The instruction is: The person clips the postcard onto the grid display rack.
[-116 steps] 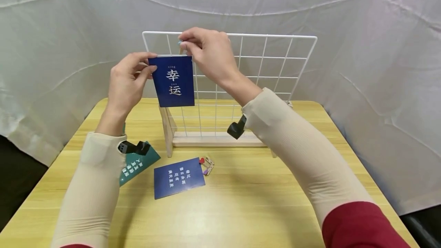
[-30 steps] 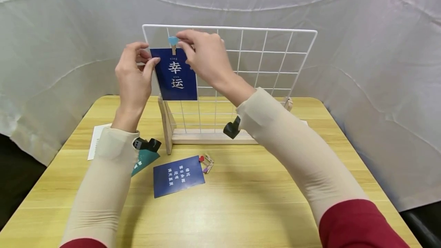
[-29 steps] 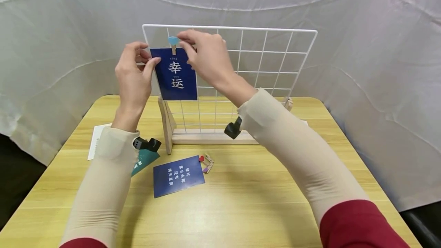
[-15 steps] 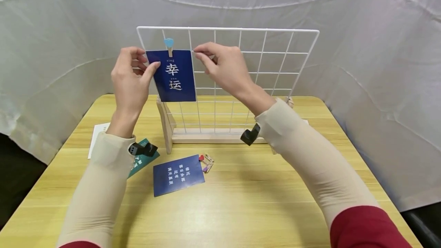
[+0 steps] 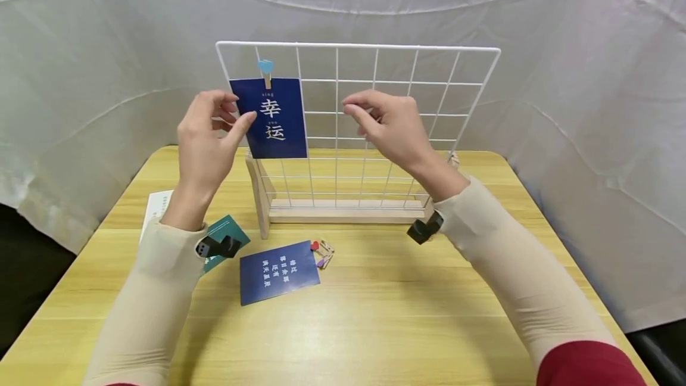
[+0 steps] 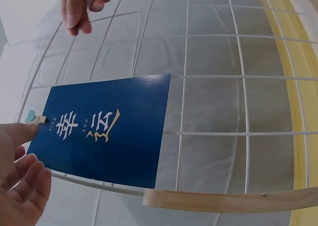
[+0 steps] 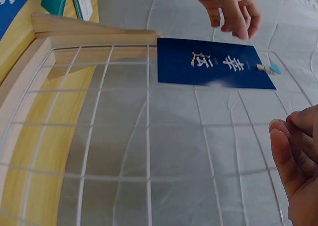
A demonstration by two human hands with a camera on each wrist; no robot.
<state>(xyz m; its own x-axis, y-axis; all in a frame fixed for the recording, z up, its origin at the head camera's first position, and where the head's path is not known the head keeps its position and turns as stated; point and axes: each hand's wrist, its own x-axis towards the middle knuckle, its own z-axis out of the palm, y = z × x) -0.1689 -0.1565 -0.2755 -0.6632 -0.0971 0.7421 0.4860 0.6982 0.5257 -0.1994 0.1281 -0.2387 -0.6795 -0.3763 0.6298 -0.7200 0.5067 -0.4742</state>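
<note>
The blue card (image 5: 270, 118) hangs upright, long axis vertical, on the left column of the white wire grid panel (image 5: 455, 97), held at its top edge by a small wooden clip with a light-blue heart (image 5: 265, 70) that bites a horizontal wire near the panel's top. The panel stands in a pale wooden base (image 5: 343, 213) on the yellow table (image 5: 402, 314), with a white cloth backdrop (image 5: 563, 76) behind.

The left hand (image 5: 206, 139) is the nearer one: it sits just beside the card's left edge, thumb tip at or almost at that edge, fingers loosely curled and gripping nothing; whether the thumb touches the card cannot be told. The right hand (image 5: 388, 127) hangs in front of the grid's middle, well to the card's right, fingers relaxed and bent, holding nothing. Bare grid cells lie between it and the card.

On the table in front of the base lie a second blue card (image 5: 278, 271), a green card (image 5: 225, 237) partly under the left wrist, a white sheet (image 5: 155, 210) at the left edge, and a small heap of coloured clips (image 5: 320, 253) touching the second blue card's corner.
</note>
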